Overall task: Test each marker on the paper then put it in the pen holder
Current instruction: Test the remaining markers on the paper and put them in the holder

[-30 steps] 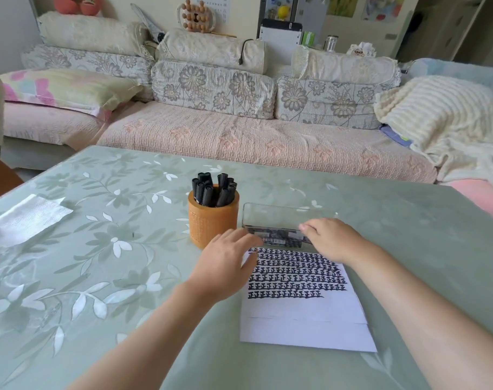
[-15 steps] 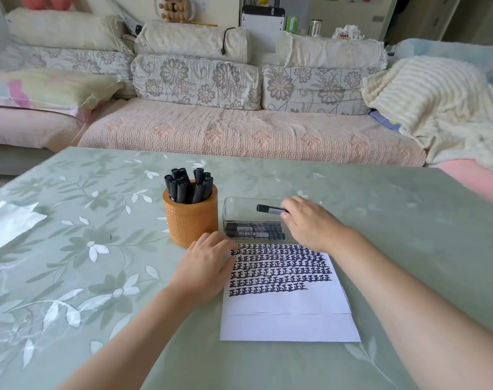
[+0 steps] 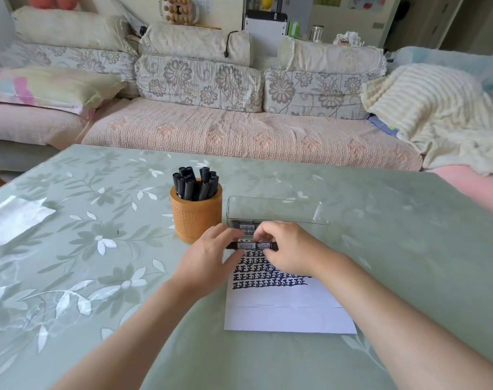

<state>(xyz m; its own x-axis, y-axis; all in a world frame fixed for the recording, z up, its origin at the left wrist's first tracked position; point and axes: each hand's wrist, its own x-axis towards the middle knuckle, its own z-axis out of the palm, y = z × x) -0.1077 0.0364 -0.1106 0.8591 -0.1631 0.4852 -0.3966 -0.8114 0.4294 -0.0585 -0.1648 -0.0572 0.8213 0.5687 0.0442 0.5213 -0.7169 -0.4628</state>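
Observation:
A black marker (image 3: 252, 245) with a white label lies level above the top edge of the white paper (image 3: 287, 313), which carries rows of black marks. My right hand (image 3: 289, 250) grips the marker's right part. My left hand (image 3: 208, 260) pinches its left end with fingers and thumb. An orange pen holder (image 3: 196, 218) with several black markers stands just left of the hands. A clear plastic box (image 3: 273, 211) behind the hands holds at least one more marker.
The green floral table (image 3: 99, 249) has a silvery sheet (image 3: 14, 218) at its left edge. A sofa with cushions and a cream blanket (image 3: 425, 108) runs beyond the table's far edge.
My right hand has lifted a marker out of the clear box and brought it over the paper's top. My left hand left the paper and took the marker's left end.

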